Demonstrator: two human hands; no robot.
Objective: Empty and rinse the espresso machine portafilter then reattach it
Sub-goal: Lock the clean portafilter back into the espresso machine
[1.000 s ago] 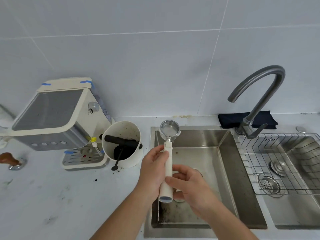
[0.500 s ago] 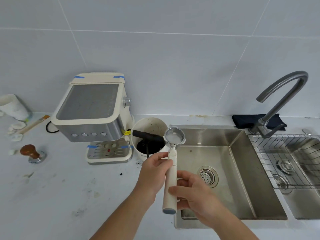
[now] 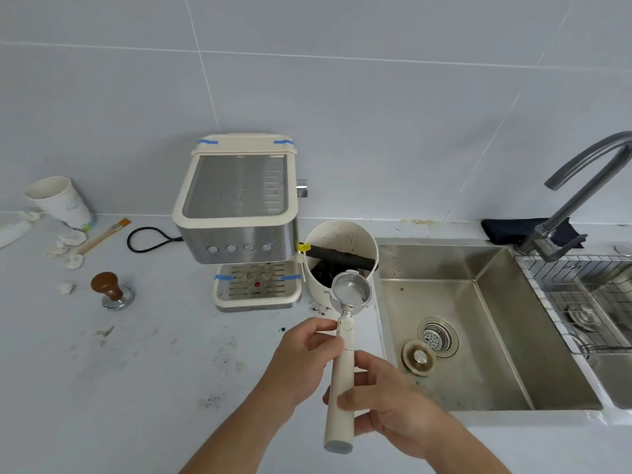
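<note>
The portafilter (image 3: 342, 381) has a long cream handle and a shiny, empty metal basket that faces up in front of the knock box. My left hand (image 3: 301, 364) pinches the upper part of the handle. My right hand (image 3: 383, 401) wraps the lower part of the handle. The portafilter hangs over the counter just left of the sink's edge. The cream and steel espresso machine (image 3: 239, 220) stands at the back, left of the portafilter, with its drip tray (image 3: 256, 289) facing me.
A white knock box (image 3: 342, 248) with dark grounds sits between machine and steel sink (image 3: 478, 268). A loose drain plug (image 3: 419, 359) lies in the basin. Grey faucet (image 3: 578, 196) and wire rack (image 3: 581, 295) at right. A wooden-topped tamper (image 3: 111, 290), brush and paper cup (image 3: 60, 200) at left.
The view has swung left, bringing the machine toward the middle. Both hands have carried the portafilter from over the sink basin to above the counter beside the knock box.
</note>
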